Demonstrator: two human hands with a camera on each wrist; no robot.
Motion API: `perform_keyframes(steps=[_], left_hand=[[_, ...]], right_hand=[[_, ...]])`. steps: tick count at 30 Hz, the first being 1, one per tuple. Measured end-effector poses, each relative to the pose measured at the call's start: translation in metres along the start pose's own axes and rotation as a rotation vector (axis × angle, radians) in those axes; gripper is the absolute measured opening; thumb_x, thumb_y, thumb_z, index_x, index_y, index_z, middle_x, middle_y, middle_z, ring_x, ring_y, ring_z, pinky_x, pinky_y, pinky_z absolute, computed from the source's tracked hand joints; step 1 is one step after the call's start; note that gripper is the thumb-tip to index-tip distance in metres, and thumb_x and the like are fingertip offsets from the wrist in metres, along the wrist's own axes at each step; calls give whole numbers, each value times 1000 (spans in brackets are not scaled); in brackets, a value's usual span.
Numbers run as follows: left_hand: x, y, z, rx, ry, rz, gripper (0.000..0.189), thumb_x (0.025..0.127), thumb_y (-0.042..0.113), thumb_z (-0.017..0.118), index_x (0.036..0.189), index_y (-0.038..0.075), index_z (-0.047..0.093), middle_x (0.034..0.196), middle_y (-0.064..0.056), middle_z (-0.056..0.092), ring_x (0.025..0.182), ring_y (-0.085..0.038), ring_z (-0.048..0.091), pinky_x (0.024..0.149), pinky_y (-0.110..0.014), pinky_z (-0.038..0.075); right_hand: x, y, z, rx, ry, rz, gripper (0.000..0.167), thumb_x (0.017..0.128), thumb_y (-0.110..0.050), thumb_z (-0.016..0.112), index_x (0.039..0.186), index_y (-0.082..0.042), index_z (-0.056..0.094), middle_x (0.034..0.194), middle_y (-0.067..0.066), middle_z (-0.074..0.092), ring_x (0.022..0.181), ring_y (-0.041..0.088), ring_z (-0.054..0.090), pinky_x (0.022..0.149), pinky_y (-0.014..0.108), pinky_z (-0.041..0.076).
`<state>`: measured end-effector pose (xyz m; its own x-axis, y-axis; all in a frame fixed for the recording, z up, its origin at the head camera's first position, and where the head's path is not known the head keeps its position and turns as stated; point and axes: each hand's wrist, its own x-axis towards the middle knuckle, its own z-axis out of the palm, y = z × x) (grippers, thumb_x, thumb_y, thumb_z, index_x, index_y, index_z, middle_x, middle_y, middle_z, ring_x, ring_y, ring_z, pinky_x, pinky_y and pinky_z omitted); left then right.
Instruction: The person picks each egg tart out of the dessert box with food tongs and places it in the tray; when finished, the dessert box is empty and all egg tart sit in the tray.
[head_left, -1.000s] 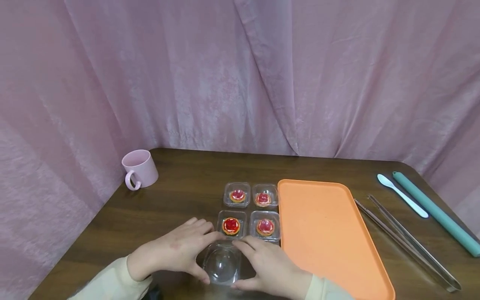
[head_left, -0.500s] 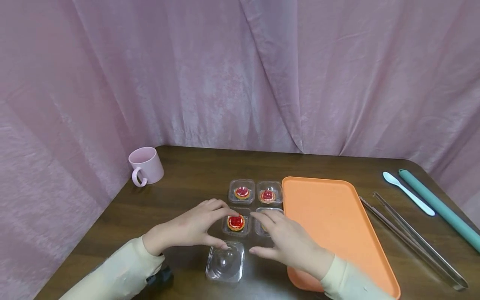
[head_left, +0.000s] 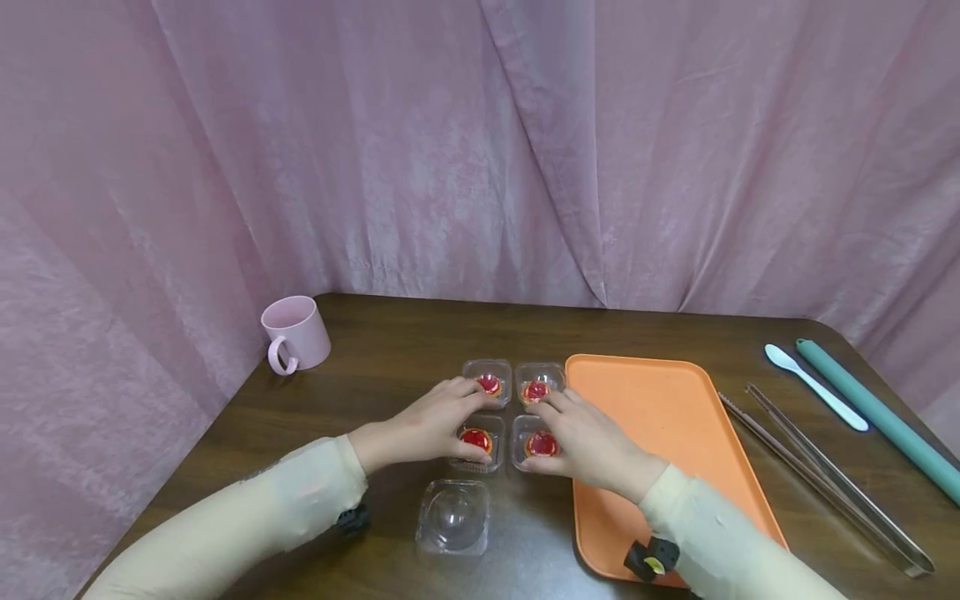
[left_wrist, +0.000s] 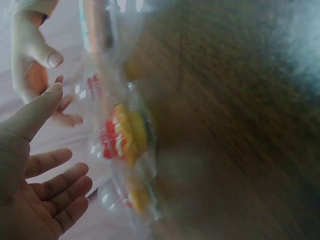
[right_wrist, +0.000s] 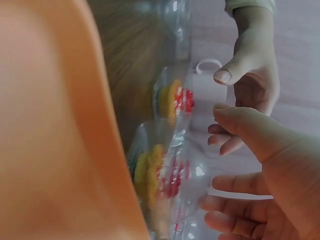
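Note:
My left hand point(head_left: 435, 423) hovers over the left column of clear plastic boxes, fingers spread and relaxed, holding nothing. Opposite it, my right hand point(head_left: 592, 446) reaches over the right column, also holding nothing. The front left box point(head_left: 495, 425) and the front right box point(head_left: 519, 429) each contain a red-topped tart, partly covered by my hands. Behind them, the back left box point(head_left: 487, 367) and the back right box point(head_left: 551, 372) contain similar tarts. In the wrist views, gaps show between the left hand point(left_wrist: 35, 170), the right hand point(right_wrist: 265, 165) and the domed lids.
A clear box point(head_left: 453, 518) without a tart sits nearest me. The orange tray point(head_left: 637, 417) lies right of the boxes. Farther right are metal tongs point(head_left: 840, 492), a white spoon point(head_left: 817, 387) and a green rod point(head_left: 877, 412). A pink mug point(head_left: 300, 337) stands at back left.
Both hands have left the nearest box without a tart and moved forward over the boxes with tarts. That box stays in place on the table.

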<state>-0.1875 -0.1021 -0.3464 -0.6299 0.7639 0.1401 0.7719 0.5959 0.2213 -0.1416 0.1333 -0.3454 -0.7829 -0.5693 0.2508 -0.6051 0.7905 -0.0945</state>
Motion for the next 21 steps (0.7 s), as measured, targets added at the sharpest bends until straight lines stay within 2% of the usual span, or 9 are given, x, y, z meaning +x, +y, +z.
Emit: perform_keyframes(steps=[7, 12, 18, 21], left_hand=[[16, 7, 10, 67, -65, 7, 71, 71, 47, 81, 127, 9, 58, 121, -7, 60, 119, -24, 53, 109, -41, 38], [23, 11, 16, 139, -79, 16, 71, 72, 51, 79, 126, 9, 59, 118, -5, 60, 115, -22, 54, 105, -38, 41], [26, 12, 21, 134, -125, -25, 74, 71, 55, 77, 126, 8, 59, 117, -4, 61, 119, -23, 55, 110, -38, 37], [28, 13, 23, 140, -123, -30, 74, 70, 57, 77, 124, 8, 60, 114, -3, 62, 116, -22, 57, 108, -37, 39]], right_hand=[[4, 2, 8, -32, -58, 17, 67, 75, -52, 75, 116, -1, 65, 113, 12, 66, 100, 25, 56, 90, 39, 50], [8, 1, 11, -32, -61, 33, 72, 73, -54, 76, 117, 1, 64, 114, 13, 66, 103, 28, 57, 93, 41, 49], [12, 1, 14, -35, -91, 35, 75, 69, -55, 78, 117, 1, 64, 116, 15, 67, 109, 31, 59, 102, 44, 45], [14, 2, 15, -50, -104, 33, 77, 67, -57, 79, 116, 0, 64, 114, 14, 67, 108, 31, 60, 100, 44, 46]])
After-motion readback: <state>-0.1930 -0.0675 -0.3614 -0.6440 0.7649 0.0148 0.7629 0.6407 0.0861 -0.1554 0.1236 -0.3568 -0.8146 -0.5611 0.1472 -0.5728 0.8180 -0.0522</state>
